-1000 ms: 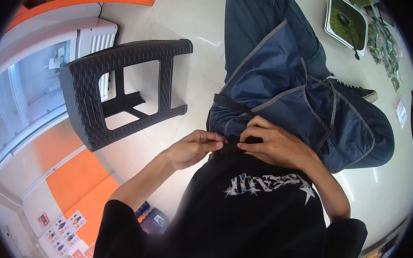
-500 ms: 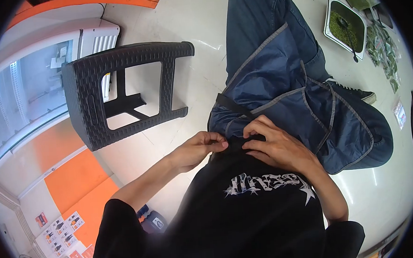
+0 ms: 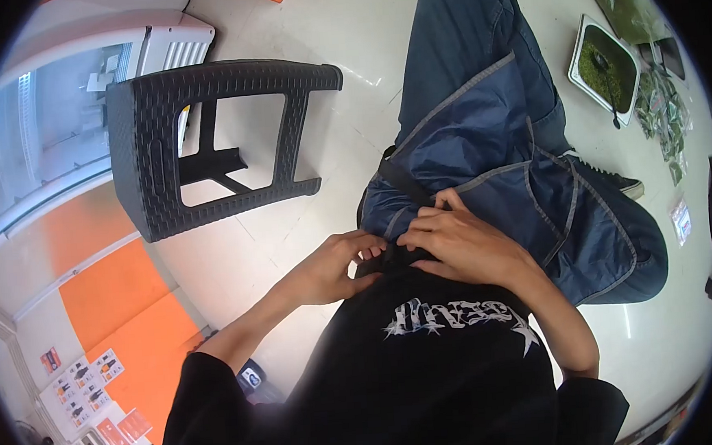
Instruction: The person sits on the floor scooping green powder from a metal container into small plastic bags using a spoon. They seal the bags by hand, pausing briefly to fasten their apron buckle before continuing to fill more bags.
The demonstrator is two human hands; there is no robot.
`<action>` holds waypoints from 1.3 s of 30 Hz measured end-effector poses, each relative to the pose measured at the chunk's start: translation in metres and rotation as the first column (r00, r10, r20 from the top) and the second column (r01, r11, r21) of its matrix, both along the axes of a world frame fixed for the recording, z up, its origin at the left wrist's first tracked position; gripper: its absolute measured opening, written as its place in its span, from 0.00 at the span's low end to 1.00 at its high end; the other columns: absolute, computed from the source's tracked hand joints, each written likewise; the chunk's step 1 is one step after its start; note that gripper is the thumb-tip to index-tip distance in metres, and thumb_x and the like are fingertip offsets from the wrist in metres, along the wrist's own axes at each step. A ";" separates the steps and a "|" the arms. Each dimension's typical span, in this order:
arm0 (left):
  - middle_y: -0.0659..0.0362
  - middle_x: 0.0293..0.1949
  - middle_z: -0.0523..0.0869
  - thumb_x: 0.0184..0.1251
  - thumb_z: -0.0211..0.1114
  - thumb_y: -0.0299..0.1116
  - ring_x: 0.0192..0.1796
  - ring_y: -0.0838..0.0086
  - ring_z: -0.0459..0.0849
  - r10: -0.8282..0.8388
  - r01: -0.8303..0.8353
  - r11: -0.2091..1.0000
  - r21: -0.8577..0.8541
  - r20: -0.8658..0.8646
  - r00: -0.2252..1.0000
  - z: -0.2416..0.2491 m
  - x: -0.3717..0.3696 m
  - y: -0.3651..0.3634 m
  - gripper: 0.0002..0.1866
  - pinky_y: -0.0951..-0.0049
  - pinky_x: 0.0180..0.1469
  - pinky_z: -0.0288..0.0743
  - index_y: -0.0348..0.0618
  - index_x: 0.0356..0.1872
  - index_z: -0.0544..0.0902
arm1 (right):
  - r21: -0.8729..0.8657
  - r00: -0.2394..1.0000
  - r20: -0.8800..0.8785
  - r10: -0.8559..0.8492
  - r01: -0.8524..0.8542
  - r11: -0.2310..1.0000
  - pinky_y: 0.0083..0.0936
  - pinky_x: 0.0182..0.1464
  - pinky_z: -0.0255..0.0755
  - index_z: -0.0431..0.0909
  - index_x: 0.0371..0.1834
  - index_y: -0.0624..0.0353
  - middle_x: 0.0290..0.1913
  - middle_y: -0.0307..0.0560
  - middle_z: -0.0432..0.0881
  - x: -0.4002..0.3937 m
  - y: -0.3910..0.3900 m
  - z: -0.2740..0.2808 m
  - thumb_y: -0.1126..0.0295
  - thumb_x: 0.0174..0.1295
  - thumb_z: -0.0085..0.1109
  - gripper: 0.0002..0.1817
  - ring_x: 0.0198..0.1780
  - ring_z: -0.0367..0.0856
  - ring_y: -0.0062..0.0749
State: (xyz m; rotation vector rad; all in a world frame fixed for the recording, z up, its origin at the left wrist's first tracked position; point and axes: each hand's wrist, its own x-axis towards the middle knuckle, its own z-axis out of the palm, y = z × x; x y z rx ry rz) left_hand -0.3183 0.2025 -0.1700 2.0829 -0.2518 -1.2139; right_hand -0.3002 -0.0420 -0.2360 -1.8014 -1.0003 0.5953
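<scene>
A dark blue apron (image 3: 464, 126) with grey edging lies over my jeans, its black strap (image 3: 405, 183) running slantwise near the waist. At its top edge my left hand (image 3: 330, 266) curls around black cloth (image 3: 368, 266), thumb below and fingers above. My right hand (image 3: 465, 244) is bent over the same waist area, fingertips gathered on the black material close to my left fingers. Exactly what the right fingertips pinch is hidden. The hem of my black T-shirt (image 3: 414, 366) hangs just under both hands.
A black plastic stool (image 3: 168, 152) lies on its side at left, before a glass-fronted cooler (image 3: 65, 134). On the floor at right are a metal tray (image 3: 579, 78) of chopped greens with a spoon (image 3: 608, 85), bagged leaves (image 3: 660, 110) and a small packet (image 3: 681, 220).
My right hand has shifted left, closer to the left hand, and its fingers have bunched. My left thumb has moved down, away from its fingertips. The view has shifted slightly.
</scene>
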 end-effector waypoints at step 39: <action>0.50 0.50 0.84 0.60 0.72 0.24 0.50 0.58 0.86 0.153 -0.145 0.988 -0.054 0.209 0.966 0.007 -0.030 -0.002 0.18 0.63 0.56 0.81 0.35 0.52 0.83 | -0.045 0.967 -0.251 0.052 -0.065 0.997 0.39 0.51 0.76 0.86 0.40 0.72 0.31 0.63 0.84 0.016 0.022 0.022 0.62 0.58 0.71 0.19 0.39 0.85 0.52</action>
